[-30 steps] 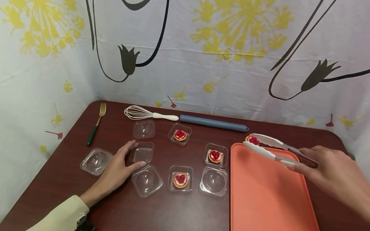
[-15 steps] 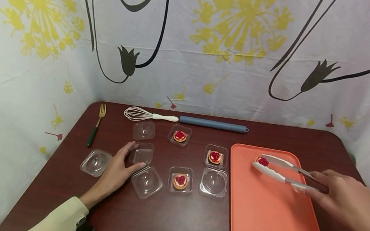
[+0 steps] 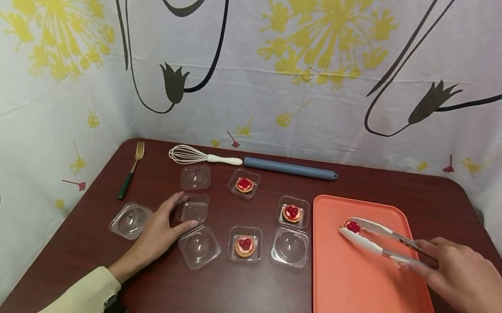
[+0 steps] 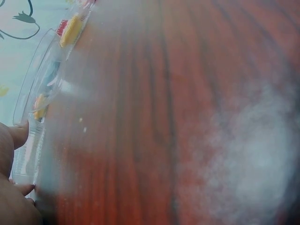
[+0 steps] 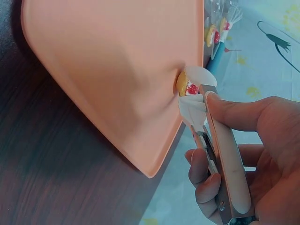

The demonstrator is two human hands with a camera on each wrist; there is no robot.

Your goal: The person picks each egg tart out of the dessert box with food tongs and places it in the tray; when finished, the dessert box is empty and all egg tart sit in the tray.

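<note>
In the head view my left hand (image 3: 159, 232) spans an uncovered clear plastic container (image 3: 195, 208), its thumb at the near side and its fingertips at the left edge; the left wrist view also has the thumb (image 4: 18, 136) against the plastic. My right hand (image 3: 461, 271) grips white-tipped metal tongs (image 3: 399, 247) over the orange tray (image 3: 375, 302). Between the tong tips sits a small red-topped fruit tart (image 3: 351, 227); in the right wrist view the tart (image 5: 182, 84) stays between the tips, close to the tray's surface. Whether it touches the tray I cannot tell.
Red-topped tarts sit in clear containers, one at the back (image 3: 244, 184), one beside the tray (image 3: 292, 212), one in front (image 3: 244, 246). Clear domed lids (image 3: 200, 246) lie around. A whisk (image 3: 203, 156), a blue rod (image 3: 290, 168) and a green-handled fork (image 3: 131, 172) lie along the far side.
The tongs with the tart have come from beyond the tray's far left corner to over the tray, moving right and nearer, then slightly back left. My left hand has stayed put.
</note>
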